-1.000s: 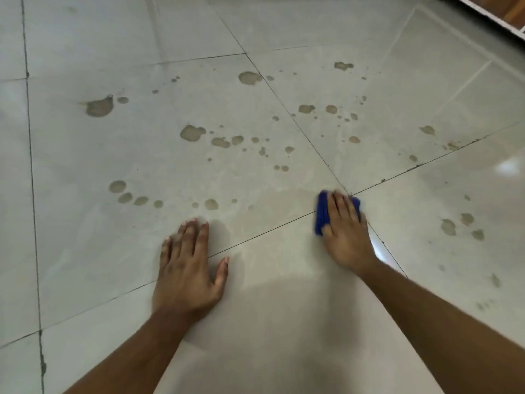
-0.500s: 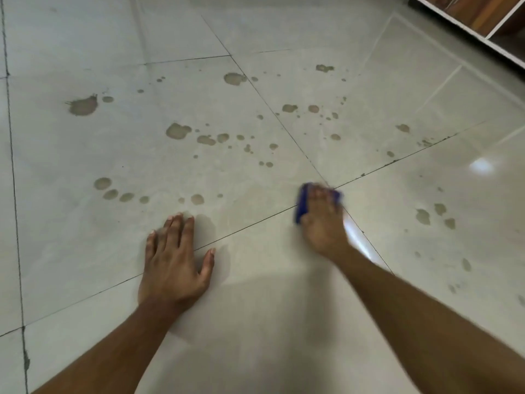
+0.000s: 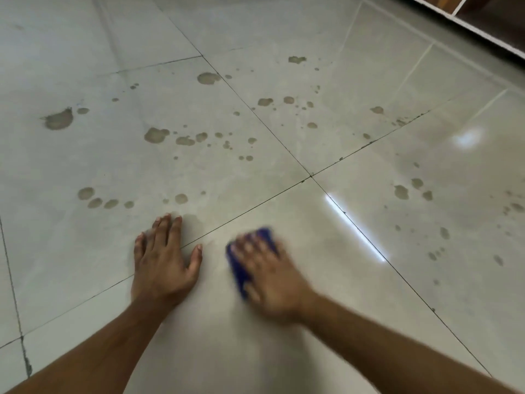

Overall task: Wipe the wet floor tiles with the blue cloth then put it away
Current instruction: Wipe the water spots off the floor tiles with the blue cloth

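The blue cloth (image 3: 240, 268) lies flat on the pale grey floor tiles (image 3: 312, 280), pressed down by my right hand (image 3: 270, 277), which is blurred by motion and covers most of it. My left hand (image 3: 164, 260) rests flat on the floor beside it, fingers spread, holding nothing. Several brownish wet spots (image 3: 154, 135) are scattered over the tiles beyond both hands, with a larger puddle (image 3: 58, 119) at the far left and more drops (image 3: 402, 191) to the right.
Dark grout lines (image 3: 311, 176) cross just beyond my hands. A white-edged wooden shelf or cabinet base (image 3: 466, 15) runs along the top right corner. Bright light reflections (image 3: 466, 137) glare on the right tiles.
My right hand has slid the blue cloth back toward me and leftward, from the grout crossing to a spot beside my left hand. The left hand has stayed planted.
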